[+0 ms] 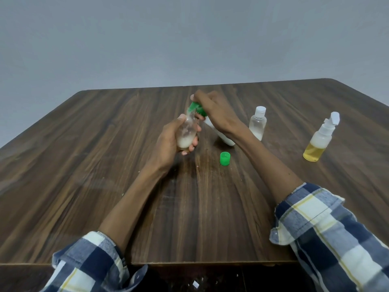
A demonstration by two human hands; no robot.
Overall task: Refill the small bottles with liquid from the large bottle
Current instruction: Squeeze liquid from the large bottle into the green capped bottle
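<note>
1. Left hand (168, 140) grips the small clear plastic bottle (187, 133) above the brown wooden desk (84, 165).
2. Right hand (212, 110) grips the big white bottle with a green top (221, 135), tipped over it.
3. Keep the spout on the small mouth.
4. Squeeze softly, so nothing spills.

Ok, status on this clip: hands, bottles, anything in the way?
Left hand grips small clear bottle, partly filled. Right hand tips large white bottle, green nozzle at its mouth. Loose green cap on table, clear of hands.

Both sleeves (328, 234) are rolled-up plaid in navy, blue and cream with thin yellow lines.
</note>
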